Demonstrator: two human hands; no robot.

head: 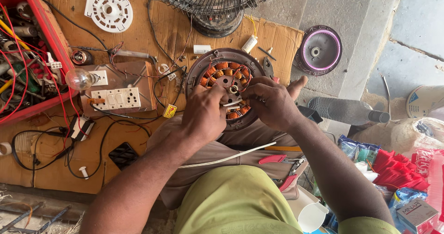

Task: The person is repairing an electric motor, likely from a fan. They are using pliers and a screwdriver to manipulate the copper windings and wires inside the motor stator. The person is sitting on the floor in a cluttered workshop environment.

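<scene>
Copper coils ring the fan motor (226, 84) on your lap. Your left hand (203, 114) and right hand (270, 102) both pinch closed on its white wire (232, 103).

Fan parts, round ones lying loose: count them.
3: white disc on cardboard top left, purple-ringed cover right, wound motor under both hands. Others may be hidden.

Copper-wound metal motor (226, 88), matt corrugated cardboard (175, 30), glossy red plastic bin (51, 44).
</scene>
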